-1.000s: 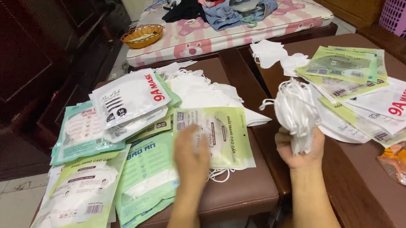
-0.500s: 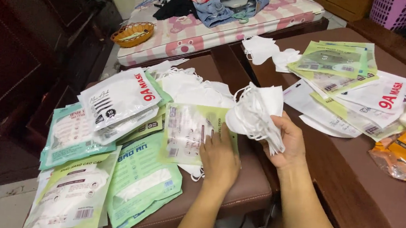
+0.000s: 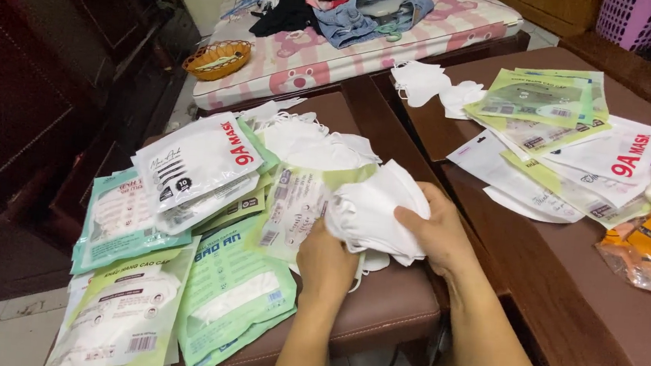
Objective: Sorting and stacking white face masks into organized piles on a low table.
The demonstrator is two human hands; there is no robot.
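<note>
Both hands hold a stack of white folded face masks (image 3: 374,212) low over the brown cushioned stool (image 3: 393,309). My right hand (image 3: 436,233) grips the stack from its right side, thumb on top. My left hand (image 3: 325,264) sits under the stack's lower left edge, fingers curled into it. Just beneath and left of the stack lies an open green-and-clear mask packet (image 3: 300,200). More sealed mask packets (image 3: 192,166) are spread over the stool's left side.
A pile of flat empty packets (image 3: 567,151) and two loose white masks (image 3: 430,86) lie on the wooden table (image 3: 560,309) at right, with an orange wrapper (image 3: 641,249). Behind stands a pink mattress (image 3: 338,49) with clothes and a small basket (image 3: 216,59).
My right hand brought the mask stack down and left from over the table to the stool. My left hand moved right and closed onto the stack's underside.
</note>
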